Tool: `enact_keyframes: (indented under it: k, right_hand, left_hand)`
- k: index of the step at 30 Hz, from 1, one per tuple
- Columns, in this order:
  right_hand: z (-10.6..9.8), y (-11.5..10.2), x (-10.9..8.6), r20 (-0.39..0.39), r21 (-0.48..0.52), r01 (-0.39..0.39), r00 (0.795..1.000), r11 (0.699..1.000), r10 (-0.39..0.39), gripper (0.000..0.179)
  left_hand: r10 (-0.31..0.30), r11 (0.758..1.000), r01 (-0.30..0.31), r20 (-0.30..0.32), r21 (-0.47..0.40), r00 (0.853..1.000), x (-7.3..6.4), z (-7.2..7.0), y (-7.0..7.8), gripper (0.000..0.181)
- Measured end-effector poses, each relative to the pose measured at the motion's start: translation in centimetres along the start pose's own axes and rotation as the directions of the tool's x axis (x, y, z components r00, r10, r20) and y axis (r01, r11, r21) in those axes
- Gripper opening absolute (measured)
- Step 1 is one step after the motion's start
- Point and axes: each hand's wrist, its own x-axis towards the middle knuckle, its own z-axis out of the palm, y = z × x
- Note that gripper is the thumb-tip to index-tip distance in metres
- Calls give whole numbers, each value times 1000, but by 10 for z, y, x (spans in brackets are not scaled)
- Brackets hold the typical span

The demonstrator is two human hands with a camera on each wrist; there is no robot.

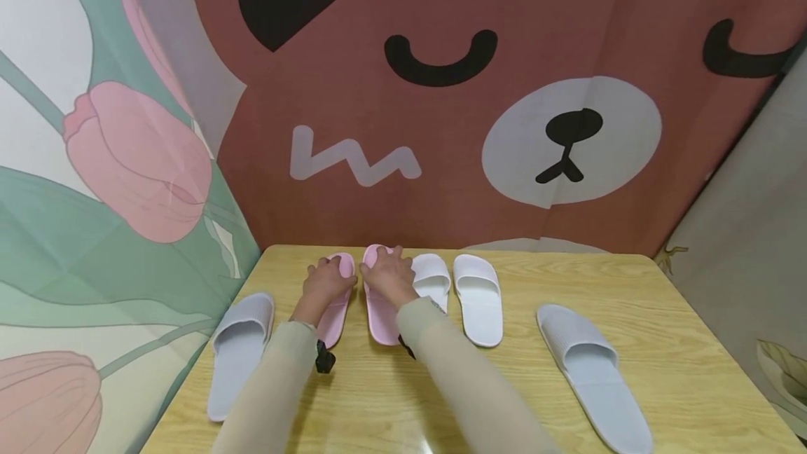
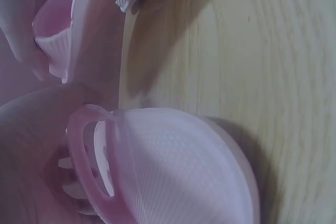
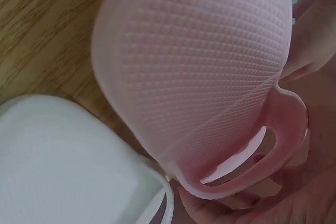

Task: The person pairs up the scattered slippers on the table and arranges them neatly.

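Two pink slippers lie side by side near the table's back edge, toes away from me. My left hand (image 1: 324,280) grips the left pink slipper (image 1: 333,326) over its strap; in the left wrist view its ribbed footbed (image 2: 184,166) and open strap show. Over the strap of the right pink slipper (image 1: 381,321) is my right hand (image 1: 389,274), holding it by the sides. That slipper's textured sole bed (image 3: 199,61) fills much of the right wrist view. The two pink slippers stand slightly apart. Both hands partly cover the straps.
Just right of the pink pair stand two white slippers (image 1: 482,310), the nearer one partly behind my right hand and sleeve. One grey slipper (image 1: 235,363) lies at the table's left edge, another (image 1: 595,377) on the right, angled. Printed curtains border the wooden table (image 1: 668,342).
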Motion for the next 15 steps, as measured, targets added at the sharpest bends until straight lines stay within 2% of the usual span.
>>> enact_keyframes:
  k: [8,15]
  right_hand:
    - [10,-2,2,12,13,-13,1000,1000,13,64]
    - [13,-2,3,18,-17,-23,1000,1000,23,63]
  left_hand:
    - [-20,1000,20,7,16,1000,-3,-2,-4,80]
    - [-20,999,20,5,29,1000,-1,-2,-5,80]
